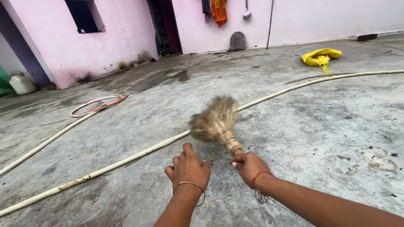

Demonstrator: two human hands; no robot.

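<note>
Our right hand (249,166) is clenched round the bound neck of the broom (216,122), just under its bushy head; our left hand (188,167) hangs beside it, fingers loosely curled, holding nothing. We judge the broom light, its bristles soft and springy, the wrapped neck the firm place to hold. Its long axis runs up and away from the grip, head blurred above the hose (126,159) on the concrete floor (328,134)
</note>
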